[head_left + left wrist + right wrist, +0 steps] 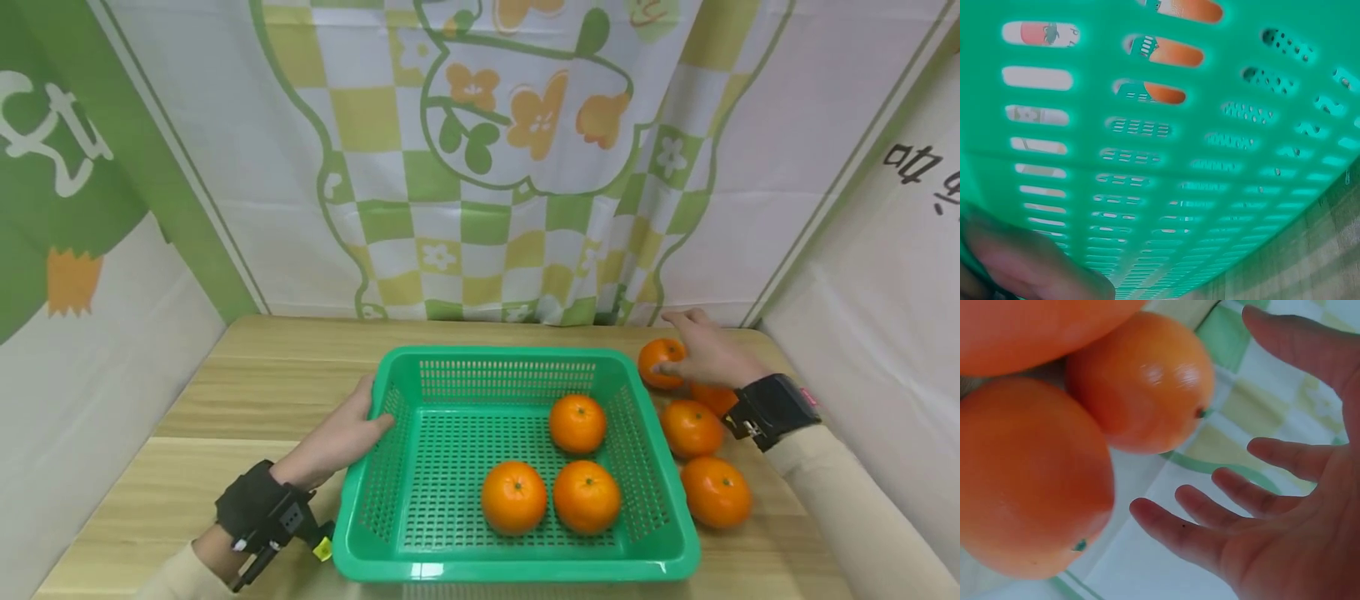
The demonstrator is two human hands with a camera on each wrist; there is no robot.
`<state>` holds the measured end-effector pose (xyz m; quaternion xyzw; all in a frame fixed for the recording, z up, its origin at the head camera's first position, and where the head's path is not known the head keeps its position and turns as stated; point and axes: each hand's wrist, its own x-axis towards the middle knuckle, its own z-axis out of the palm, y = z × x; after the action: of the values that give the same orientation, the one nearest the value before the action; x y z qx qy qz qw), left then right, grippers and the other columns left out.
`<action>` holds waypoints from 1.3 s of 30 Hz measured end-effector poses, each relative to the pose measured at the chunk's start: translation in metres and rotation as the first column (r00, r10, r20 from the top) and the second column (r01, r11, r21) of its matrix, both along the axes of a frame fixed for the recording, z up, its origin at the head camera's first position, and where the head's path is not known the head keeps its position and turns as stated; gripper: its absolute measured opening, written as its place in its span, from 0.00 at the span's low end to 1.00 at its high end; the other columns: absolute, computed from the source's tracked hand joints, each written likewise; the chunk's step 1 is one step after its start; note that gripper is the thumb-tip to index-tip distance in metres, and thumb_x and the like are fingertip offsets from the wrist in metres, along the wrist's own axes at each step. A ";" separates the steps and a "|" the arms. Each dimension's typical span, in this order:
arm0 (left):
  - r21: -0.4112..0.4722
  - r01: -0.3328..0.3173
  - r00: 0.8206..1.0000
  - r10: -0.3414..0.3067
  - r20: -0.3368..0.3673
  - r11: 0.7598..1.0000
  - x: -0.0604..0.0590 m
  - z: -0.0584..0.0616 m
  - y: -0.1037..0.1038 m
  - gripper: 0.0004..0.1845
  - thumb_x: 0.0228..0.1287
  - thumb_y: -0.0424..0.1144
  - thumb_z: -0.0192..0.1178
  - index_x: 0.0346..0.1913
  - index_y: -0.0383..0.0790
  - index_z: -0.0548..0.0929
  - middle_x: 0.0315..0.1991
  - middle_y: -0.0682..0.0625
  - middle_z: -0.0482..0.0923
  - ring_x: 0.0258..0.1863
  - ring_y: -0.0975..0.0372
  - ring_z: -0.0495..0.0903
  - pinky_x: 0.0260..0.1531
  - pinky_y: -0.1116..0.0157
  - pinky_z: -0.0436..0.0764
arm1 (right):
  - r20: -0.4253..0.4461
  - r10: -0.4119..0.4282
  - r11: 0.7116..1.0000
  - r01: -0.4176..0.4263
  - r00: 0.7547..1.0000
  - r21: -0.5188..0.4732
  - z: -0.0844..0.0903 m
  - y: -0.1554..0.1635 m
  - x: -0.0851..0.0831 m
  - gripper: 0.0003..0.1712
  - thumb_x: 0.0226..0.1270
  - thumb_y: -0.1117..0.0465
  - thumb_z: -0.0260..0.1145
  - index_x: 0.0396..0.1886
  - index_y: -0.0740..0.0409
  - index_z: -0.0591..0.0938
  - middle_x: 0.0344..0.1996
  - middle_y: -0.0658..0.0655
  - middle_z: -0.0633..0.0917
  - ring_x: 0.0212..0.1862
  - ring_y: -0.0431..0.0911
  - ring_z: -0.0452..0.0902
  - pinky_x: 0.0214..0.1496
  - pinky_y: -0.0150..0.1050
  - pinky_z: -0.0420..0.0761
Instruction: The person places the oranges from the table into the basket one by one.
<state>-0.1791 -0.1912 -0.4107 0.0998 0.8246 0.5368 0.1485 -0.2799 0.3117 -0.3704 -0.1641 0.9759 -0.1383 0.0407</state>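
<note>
A green slotted plastic basket (517, 533) sits low in the middle of the frame, upright on the surface, with three oranges (586, 496) inside at its right half. Right of it, four more oranges lie in a row. The farthest orange (658, 360), round and glossy, lies at right of centre, just beyond the basket's far right corner.

Orange (712, 398) half hidden under right hand (708, 357), left fingers (1029, 265) blurred
</note>
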 end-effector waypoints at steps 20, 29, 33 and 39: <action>0.013 -0.018 1.000 0.018 0.001 1.000 0.001 0.000 0.000 0.39 0.79 0.30 0.42 0.85 0.39 0.38 0.79 0.24 0.52 0.58 0.41 0.83 0.39 0.53 0.93 | 0.112 -0.005 0.998 -0.002 0.994 0.065 -0.016 -0.003 -0.021 0.59 0.59 0.50 0.80 0.79 0.73 0.59 0.72 0.82 0.64 0.67 0.76 0.71 0.65 0.71 0.77; 0.022 -0.024 1.000 0.024 0.001 0.999 0.003 0.002 -0.001 0.38 0.79 0.30 0.42 0.84 0.37 0.39 0.78 0.24 0.53 0.57 0.41 0.82 0.40 0.54 0.93 | 0.136 0.041 0.990 -0.059 0.990 0.130 -0.020 -0.010 -0.027 0.54 0.57 0.54 0.81 0.78 0.69 0.66 0.70 0.80 0.71 0.67 0.75 0.71 0.64 0.70 0.78; 0.026 -0.023 1.000 0.023 0.000 0.999 0.003 0.002 0.000 0.38 0.78 0.29 0.42 0.85 0.38 0.38 0.79 0.24 0.52 0.59 0.40 0.82 0.41 0.53 0.93 | 0.118 0.060 0.988 -0.076 0.991 0.138 -0.023 -0.009 -0.027 0.49 0.55 0.54 0.82 0.74 0.67 0.71 0.68 0.79 0.73 0.64 0.74 0.74 0.60 0.67 0.80; 0.030 -0.019 1.000 0.019 0.001 0.999 0.004 0.001 0.000 0.39 0.79 0.30 0.42 0.85 0.38 0.38 0.80 0.25 0.50 0.66 0.34 0.76 0.44 0.52 0.93 | 0.065 0.107 0.985 -0.114 0.992 0.130 -0.024 -0.011 -0.023 0.43 0.50 0.57 0.83 0.66 0.67 0.78 0.59 0.72 0.80 0.50 0.61 0.81 0.50 0.56 0.84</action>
<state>-0.1752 -0.1914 -0.4098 0.0940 0.8172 0.5506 0.1421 -0.3031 0.3010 -0.3940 -0.2108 0.9707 -0.0749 0.0874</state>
